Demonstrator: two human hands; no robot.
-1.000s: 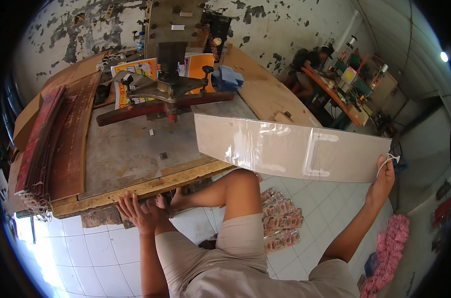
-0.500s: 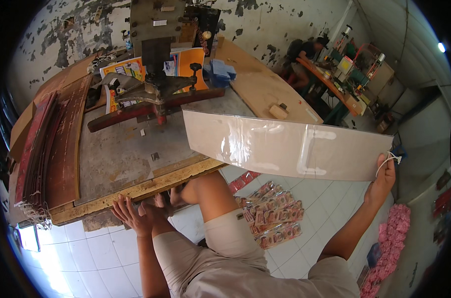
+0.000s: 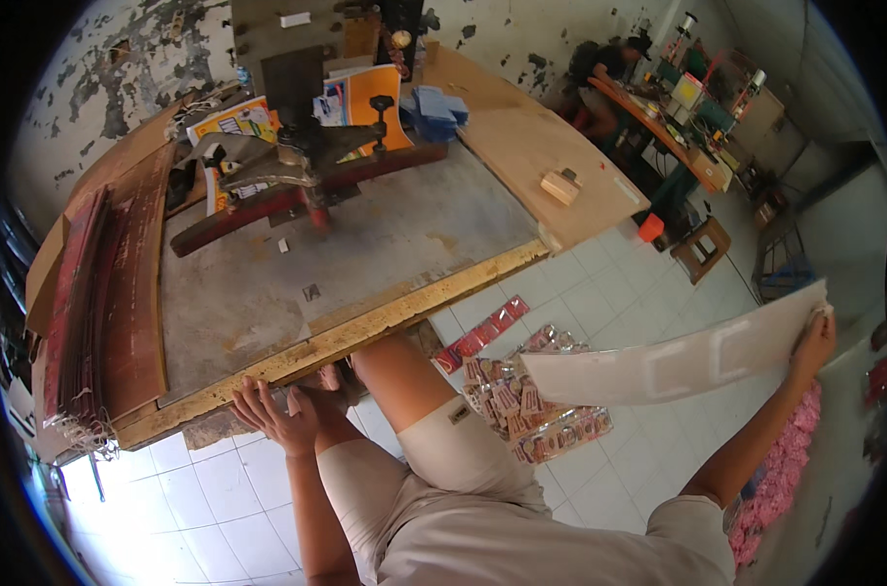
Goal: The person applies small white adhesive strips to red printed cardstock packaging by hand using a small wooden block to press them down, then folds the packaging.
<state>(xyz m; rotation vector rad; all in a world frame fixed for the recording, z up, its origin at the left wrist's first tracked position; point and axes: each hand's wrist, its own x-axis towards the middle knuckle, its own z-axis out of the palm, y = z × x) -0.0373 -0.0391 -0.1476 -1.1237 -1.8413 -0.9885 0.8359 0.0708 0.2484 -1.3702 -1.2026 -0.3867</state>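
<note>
Out to the right, my right hand (image 3: 814,344) grips the end of a long, pale beige card panel (image 3: 673,359) with a glossy, plastic-like surface. The panel slants over the floor, its free end pointing left, above several printed plastic packs (image 3: 521,396). My left hand (image 3: 275,415) rests with fingers spread at the worn front edge of the workbench (image 3: 346,342) and holds nothing. On the bench's grey metal plate stands a heavy press (image 3: 302,166) with a red bar across its foot.
Dark red strips (image 3: 82,303) are stacked on the bench's left. A wooden block (image 3: 560,186) and blue packs (image 3: 433,112) lie toward its right. A pink bundle (image 3: 780,464) is on the floor beside my right arm. A person (image 3: 609,73) sits at a far table.
My right hand has swung the panel right and down, off the bench's front corner and over the floor. My left hand has stayed at the bench edge.
</note>
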